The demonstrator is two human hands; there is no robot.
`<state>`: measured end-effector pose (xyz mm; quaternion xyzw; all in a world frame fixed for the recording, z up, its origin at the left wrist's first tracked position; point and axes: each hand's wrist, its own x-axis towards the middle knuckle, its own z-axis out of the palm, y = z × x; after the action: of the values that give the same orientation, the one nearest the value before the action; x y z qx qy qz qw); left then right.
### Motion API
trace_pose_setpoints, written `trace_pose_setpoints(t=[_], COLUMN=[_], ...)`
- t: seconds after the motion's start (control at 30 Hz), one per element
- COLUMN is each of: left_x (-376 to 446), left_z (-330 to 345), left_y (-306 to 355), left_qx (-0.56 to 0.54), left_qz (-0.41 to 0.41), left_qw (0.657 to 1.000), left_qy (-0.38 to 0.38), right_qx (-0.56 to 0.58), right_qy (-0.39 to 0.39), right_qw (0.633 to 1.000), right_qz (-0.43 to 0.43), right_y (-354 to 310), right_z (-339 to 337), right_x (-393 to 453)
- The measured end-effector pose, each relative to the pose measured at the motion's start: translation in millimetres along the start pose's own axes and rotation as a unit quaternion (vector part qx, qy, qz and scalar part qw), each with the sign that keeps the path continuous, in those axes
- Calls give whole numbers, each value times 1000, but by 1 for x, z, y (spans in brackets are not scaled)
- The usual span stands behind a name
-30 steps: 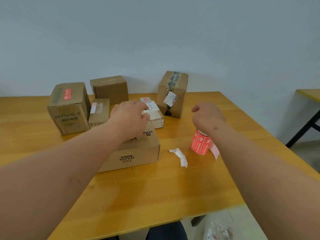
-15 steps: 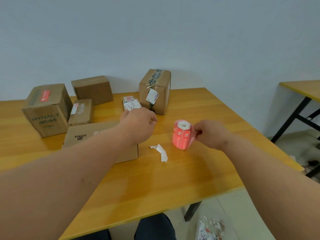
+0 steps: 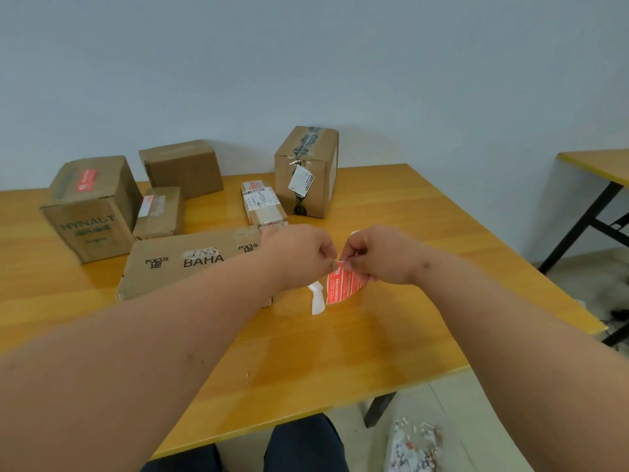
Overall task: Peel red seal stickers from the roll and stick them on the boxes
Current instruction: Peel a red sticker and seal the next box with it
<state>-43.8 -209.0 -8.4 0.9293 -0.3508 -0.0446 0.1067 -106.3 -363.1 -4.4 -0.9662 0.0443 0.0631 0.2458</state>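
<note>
Sticker roll [image 3: 343,284], red with white print: held above the counter [image 3: 340,352] at centre, between both hands, its lower part showing below the knuckles.

Listed left to right:

1. Box marked HYNAUT [image 3: 90,207], at 10 o'clock from the roll, upright, red seal sticker [image 3: 86,180] on its top face.
2. Small box [image 3: 160,212], just beside item 1 on its right, pale label on top.
3. Plain box [image 3: 182,168], at the back near the wall, behind item 2.
4. Flat box marked BAHA [image 3: 190,260], at 9 o'clock from the roll, lying flat; the left forearm crossed over its near right corner.
5. Narrow box [image 3: 263,204] with printed shipping labels, at 11 o'clock from the roll.
6. Left hand [image 3: 299,257]: fingers curled, tips pinching at the top edge of the roll.
7. Tall box [image 3: 306,172], at 12 o'clock, dark tape down its front, white tag hanging on it.
8. White backing strip [image 3: 316,298], crumpled, lying on the counter just beside the roll at its 8 o'clock.
9. Right hand [image 3: 381,255]: fingers curled round the roll, gripping it from the right.
10. Second table [image 3: 599,163], well apart at 2 o'clock.
11. Paper scraps [image 3: 413,444] on the floor at 5 o'clock.
</note>
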Motion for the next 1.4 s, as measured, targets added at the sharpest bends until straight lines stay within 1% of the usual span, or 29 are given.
trace_pose_setpoints(t=[0.07, 0.13, 0.23, 0.3, 0.37, 0.83, 1.03, 1.2, 1.4], left_x=[3, 6, 9, 9, 8, 10, 8, 9, 9], left_z=[2, 3, 4, 3, 3, 0, 0, -1, -3], left_y=[3, 3, 1, 0, 0, 0, -4, -7, -9], left_qx=[14, 25, 25, 22, 18, -17, 23, -39, -66], left_qz=[-9, -16, -18, -12, -11, -38, -1, -28, -30], left_qw=[1000, 999, 999, 1000, 1000, 999, 999, 999, 997], left_qy=[-8, -13, -10, -4, -1, 22, 22, 19, 8], right_qx=[-1, -26, -106, -173, -205, -158, -157, -152, -136], right_qy=[6, 11, 22, 32, 37, 41, 29, 37, 39], right_qw=[1000, 1000, 994, 984, 977, 986, 987, 987, 990], right_qz=[-1, -5, -19, -32, -35, -28, -22, -23, -26], right_y=[0, -2, -8, -12, -14, -18, -20, -22, -23], right_z=[0, -1, -2, -2, -2, -5, -3, -4, -5], right_x=[2, 3, 6, 9, 12, 15, 18, 19, 16])
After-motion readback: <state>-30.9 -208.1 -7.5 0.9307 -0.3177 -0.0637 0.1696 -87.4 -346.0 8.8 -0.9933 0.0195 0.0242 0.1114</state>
